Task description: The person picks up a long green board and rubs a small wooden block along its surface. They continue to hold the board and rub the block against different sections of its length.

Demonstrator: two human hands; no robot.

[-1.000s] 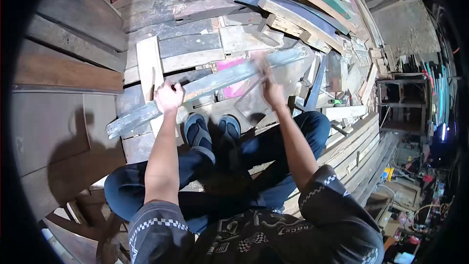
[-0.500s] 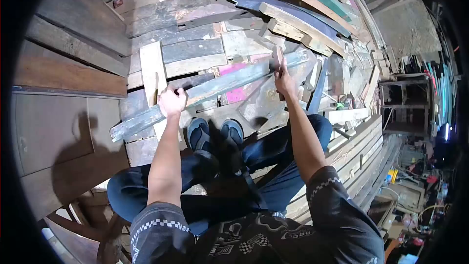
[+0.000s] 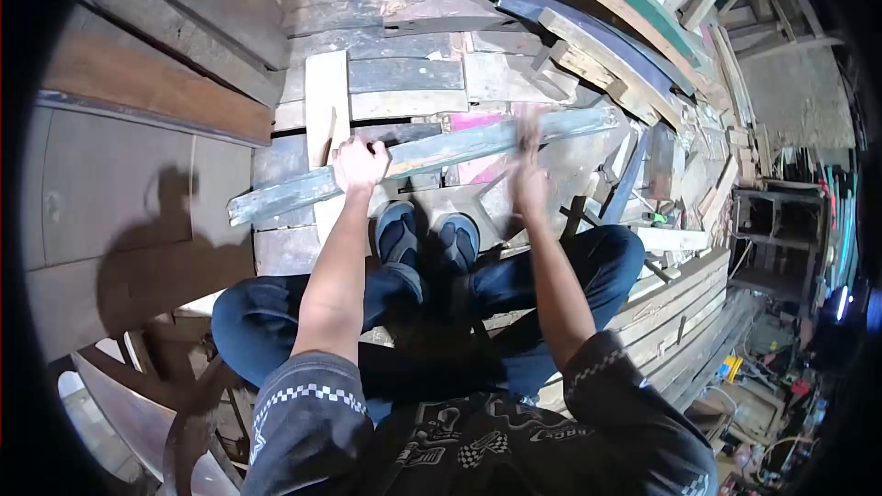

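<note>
A long, narrow board (image 3: 441,149) with worn grey-blue paint lies slantwise in front of my feet. My left hand (image 3: 360,165) is closed round it left of its middle, near a pale plank (image 3: 328,96) that passes beneath the board. My right hand (image 3: 528,188) is closed on a short brown wooden piece (image 3: 528,129), which stands up across the board towards its right part. Motion smears this hand and the piece, so its exact kind and whether it touches the board cannot be told.
Brown wooden panels (image 3: 119,184) stand at the left. Curved blue and green boards (image 3: 560,5) and offcuts lie at the upper right. A wooden shelf (image 3: 776,239) stands at the right, beside cluttered tools. My sandalled feet (image 3: 398,230) rest below the board.
The view has shifted, so the scene sits further right. My right hand has moved left along the board and towards me with the brown piece. My left hand keeps its hold.
</note>
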